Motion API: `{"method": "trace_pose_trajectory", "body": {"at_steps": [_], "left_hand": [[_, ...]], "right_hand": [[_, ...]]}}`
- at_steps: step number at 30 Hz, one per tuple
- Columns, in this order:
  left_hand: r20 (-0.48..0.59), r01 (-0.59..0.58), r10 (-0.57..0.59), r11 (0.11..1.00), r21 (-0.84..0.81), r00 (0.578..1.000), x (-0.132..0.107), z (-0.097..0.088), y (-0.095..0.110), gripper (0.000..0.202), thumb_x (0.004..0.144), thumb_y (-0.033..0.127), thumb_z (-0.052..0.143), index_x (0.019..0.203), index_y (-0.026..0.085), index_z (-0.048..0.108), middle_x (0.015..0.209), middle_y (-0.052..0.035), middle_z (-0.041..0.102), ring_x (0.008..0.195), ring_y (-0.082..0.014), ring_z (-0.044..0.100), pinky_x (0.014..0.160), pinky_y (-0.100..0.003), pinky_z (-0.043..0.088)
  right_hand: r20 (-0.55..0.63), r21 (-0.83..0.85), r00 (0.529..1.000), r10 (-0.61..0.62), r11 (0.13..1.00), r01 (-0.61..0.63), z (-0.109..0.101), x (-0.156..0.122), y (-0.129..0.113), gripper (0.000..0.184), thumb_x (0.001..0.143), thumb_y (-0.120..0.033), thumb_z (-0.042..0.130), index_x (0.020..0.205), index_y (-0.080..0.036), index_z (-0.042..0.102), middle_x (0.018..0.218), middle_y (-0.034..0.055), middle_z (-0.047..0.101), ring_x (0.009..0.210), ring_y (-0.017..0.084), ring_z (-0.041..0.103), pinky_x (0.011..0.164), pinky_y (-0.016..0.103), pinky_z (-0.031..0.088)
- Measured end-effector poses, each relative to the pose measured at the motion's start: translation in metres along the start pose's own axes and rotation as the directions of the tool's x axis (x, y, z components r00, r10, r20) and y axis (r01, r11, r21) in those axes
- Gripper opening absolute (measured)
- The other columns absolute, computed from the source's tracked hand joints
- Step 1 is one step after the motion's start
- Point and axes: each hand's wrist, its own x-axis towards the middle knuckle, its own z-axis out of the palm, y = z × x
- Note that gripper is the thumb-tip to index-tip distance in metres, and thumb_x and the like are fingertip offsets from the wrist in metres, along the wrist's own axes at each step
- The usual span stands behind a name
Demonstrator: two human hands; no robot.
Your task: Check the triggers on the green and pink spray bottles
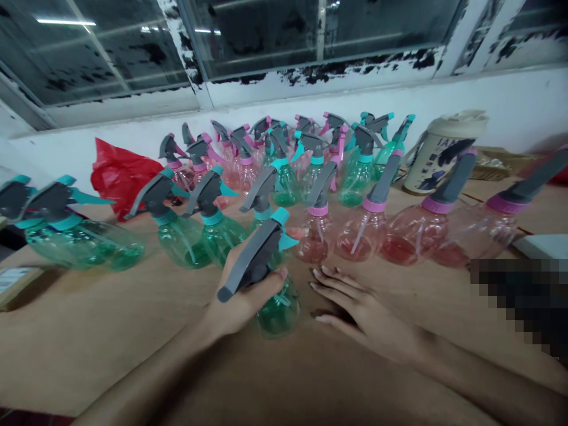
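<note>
My left hand (251, 290) is wrapped round the neck of a green spray bottle (279, 313) with a grey and teal trigger head. That bottle stands on the wooden table, and its neck is hidden by my fingers. To its right, my right hand (361, 307) lies low over the table with fingers stretched out and nothing in it. Just beyond my fingertips is a pink spray bottle (313, 236) with a grey trigger. Behind my left hand stand more green bottles, among them one green spray bottle (217, 236) close to my knuckles.
Several pink and green spray bottles crowd the back near the wall. A red plastic bag (122, 177) lies at the back left, and a cream tumbler (437, 157) stands at the back right. A flat box (20, 287) sits at the left edge of the table (146, 331).
</note>
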Motion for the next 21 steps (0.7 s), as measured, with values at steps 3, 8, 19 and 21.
{"method": "trace_pose_trajectory", "body": {"at_steps": [3, 8, 19, 21], "left_hand": [[0.041, -0.021, 0.021, 1.0, -0.01, 0.999, -0.0003, 0.0022, 0.0032, 0.039, 0.069, 0.018, 0.052, 0.107, 0.022, 0.058, 0.089, -0.001, 0.065, 0.061, -0.0146, 0.057, 0.052, -0.023, 0.049], [0.057, -0.029, 0.035, 0.995, -0.1, 0.998, 0.0017, 0.0041, 0.0052, 0.05, 0.064, 0.011, 0.052, 0.112, 0.023, 0.059, 0.111, -0.0035, 0.063, 0.093, -0.0208, 0.062, 0.07, -0.023, 0.053], [0.048, 0.096, -0.092, 0.992, -0.081, 0.995, 0.0009, 0.0048, 0.0044, 0.046, 0.059, 0.018, 0.053, 0.105, 0.013, 0.055, 0.093, -0.0107, 0.067, 0.061, -0.019, 0.063, 0.051, -0.026, 0.05], [0.057, 0.114, -0.11, 0.991, -0.07, 0.992, 0.0016, 0.0049, 0.0042, 0.045, 0.059, 0.019, 0.054, 0.104, 0.014, 0.055, 0.092, -0.0102, 0.067, 0.056, -0.0172, 0.061, 0.048, -0.026, 0.049]], "right_hand": [[0.015, 0.004, 1.0, 0.001, 1.0, -0.001, 0.0, 0.0002, 0.0006, 0.048, 0.089, -0.04, 0.047, 0.131, -0.018, 0.045, 0.138, 0.0051, 0.046, 0.13, 0.021, 0.036, 0.106, 0.043, 0.035], [-0.01, 0.042, 1.0, -0.003, 0.999, 0.004, 0.0009, -0.0002, 0.0011, 0.049, 0.088, -0.038, 0.05, 0.132, -0.019, 0.044, 0.137, 0.0052, 0.047, 0.129, 0.022, 0.037, 0.105, 0.044, 0.035], [-0.019, 0.051, 1.0, -0.016, 0.999, 0.017, 0.0038, -0.0003, 0.0037, 0.049, 0.088, -0.04, 0.049, 0.132, -0.018, 0.044, 0.136, 0.0063, 0.047, 0.129, 0.022, 0.037, 0.105, 0.044, 0.036], [-0.028, 0.06, 0.999, -0.018, 0.998, 0.02, 0.0035, -0.0004, 0.0038, 0.049, 0.088, -0.04, 0.049, 0.132, -0.019, 0.044, 0.136, 0.0062, 0.048, 0.129, 0.023, 0.038, 0.104, 0.045, 0.037]]}}
